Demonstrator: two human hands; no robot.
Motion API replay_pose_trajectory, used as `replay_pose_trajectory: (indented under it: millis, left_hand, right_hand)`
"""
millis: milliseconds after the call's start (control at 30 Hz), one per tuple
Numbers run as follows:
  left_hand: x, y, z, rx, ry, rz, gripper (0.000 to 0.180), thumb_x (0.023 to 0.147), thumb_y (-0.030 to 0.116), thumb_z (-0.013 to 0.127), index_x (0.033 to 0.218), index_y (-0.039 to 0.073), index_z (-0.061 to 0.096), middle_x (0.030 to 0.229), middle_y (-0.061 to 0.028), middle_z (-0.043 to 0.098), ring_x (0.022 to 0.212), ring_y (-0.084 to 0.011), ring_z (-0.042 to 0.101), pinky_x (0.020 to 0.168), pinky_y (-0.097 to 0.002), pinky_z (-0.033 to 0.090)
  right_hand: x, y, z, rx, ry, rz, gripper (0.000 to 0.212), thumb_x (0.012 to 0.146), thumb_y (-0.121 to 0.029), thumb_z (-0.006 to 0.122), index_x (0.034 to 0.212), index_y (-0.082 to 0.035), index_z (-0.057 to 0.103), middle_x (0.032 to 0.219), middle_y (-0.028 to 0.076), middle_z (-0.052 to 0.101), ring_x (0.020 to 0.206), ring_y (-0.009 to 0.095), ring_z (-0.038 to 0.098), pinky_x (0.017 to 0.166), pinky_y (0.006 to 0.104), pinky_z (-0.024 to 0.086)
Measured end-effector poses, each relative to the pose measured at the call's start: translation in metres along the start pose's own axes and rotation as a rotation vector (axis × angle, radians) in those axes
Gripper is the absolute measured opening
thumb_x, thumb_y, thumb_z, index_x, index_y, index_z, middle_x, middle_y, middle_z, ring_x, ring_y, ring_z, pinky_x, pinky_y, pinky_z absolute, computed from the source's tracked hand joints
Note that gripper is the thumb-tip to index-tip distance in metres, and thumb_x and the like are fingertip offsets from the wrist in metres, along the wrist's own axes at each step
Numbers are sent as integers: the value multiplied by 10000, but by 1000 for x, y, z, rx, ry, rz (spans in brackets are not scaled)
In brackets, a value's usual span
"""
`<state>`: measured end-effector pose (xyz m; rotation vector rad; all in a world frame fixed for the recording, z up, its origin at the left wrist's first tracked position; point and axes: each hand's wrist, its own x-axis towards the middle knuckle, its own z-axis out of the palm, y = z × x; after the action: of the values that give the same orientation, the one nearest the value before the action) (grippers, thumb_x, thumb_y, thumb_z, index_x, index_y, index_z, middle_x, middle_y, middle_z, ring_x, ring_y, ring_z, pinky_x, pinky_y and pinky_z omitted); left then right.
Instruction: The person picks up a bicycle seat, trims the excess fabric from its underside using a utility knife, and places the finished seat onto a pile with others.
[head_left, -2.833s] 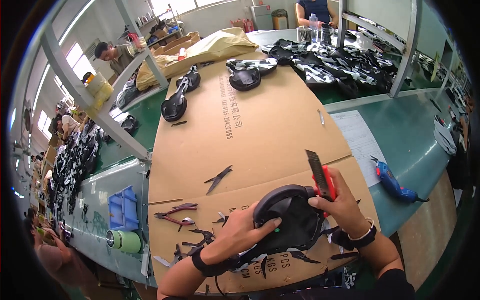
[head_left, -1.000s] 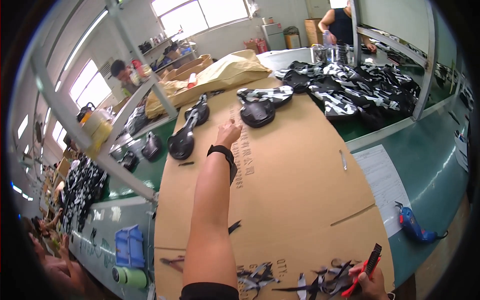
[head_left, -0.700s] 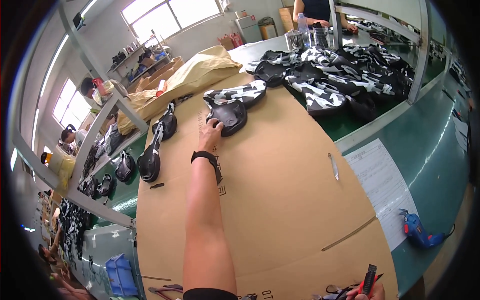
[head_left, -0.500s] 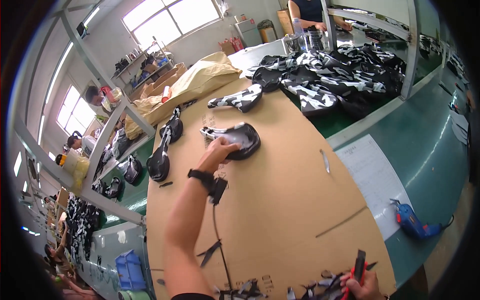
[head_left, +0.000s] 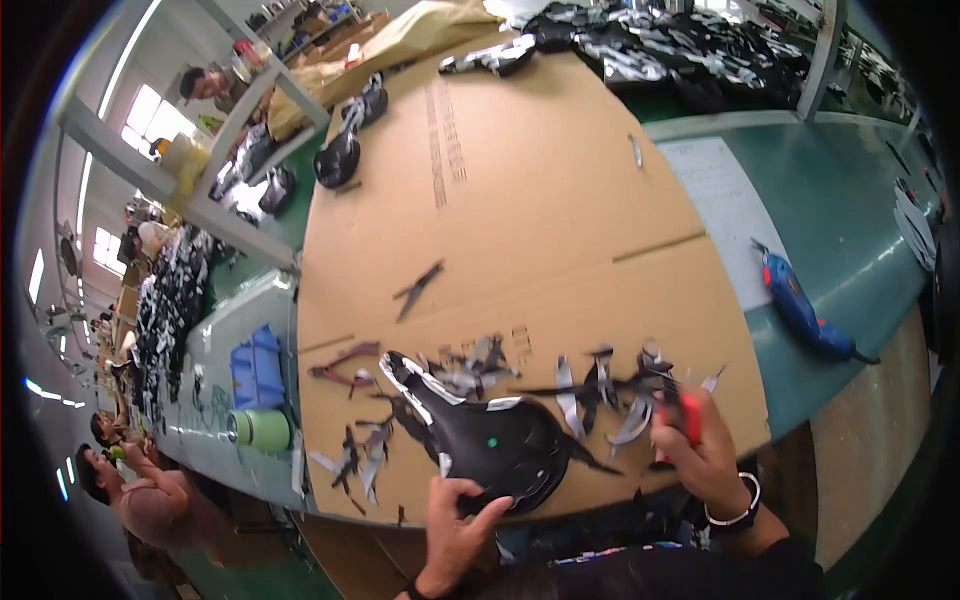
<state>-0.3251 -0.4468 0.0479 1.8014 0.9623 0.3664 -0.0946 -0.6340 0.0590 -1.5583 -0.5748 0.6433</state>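
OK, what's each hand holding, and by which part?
The left hand grips the black seat by its near edge; the right hand, the red knife by its handle.

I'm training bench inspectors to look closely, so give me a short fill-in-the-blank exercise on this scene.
1. The left hand grips the edge of the saddle, whose small dot is ____.
2. The right hand holds a knife with a ____ handle.
3. The pliers lie to the saddle's ____.

Missing words: green; red; left.
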Motion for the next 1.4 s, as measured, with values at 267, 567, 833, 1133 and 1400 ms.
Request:
replay_pose_trajectory:
  millis: [267,567,833,1133,1400]
  left_hand:
    - [6,24,-16,486,91,349,676,709,297,835,1246,24,529,1141,-161,545,1016,-305,550,851,-396,446]
    - [82,22,17,593,-265,657,744,641,459,820,1179,32,535,977,-97,557,967,-269,528,938,-389,320]
    - [89,21,23,519,-208,658,670,629,501,822,1051,36,587,891,-78,560,906,-249,528,888,-381,331]
    - [82,25,19,531,-207,688,634,639,487,817,1040,51,590,886,-78,549,875,-253,503,859,-383,328]
    - [41,61,20,707,-108,604,583,640,349,824,1082,76,560,883,-82,530,875,-256,485,816,-397,311]
  right_hand:
    - [-17,-1,5,-867,-237,-429,534,857,-95,612,1374,-158,493,715,71,540,624,225,591,524,350,473]
    - [28,-11,16,-1105,-440,-638,629,801,-96,601,1400,-251,492,629,33,431,513,184,511,428,331,403]
    - [-18,19,26,-1038,-419,-353,670,835,-40,545,1463,-208,385,682,94,477,543,239,524,446,373,434]
    - [-56,3,30,-849,-332,-43,613,826,-23,656,1397,-82,439,1002,186,663,813,319,685,701,394,561]
    - [15,-3,76,-595,-140,-476,662,805,-6,663,1401,5,374,1100,216,630,931,364,651,739,374,547]
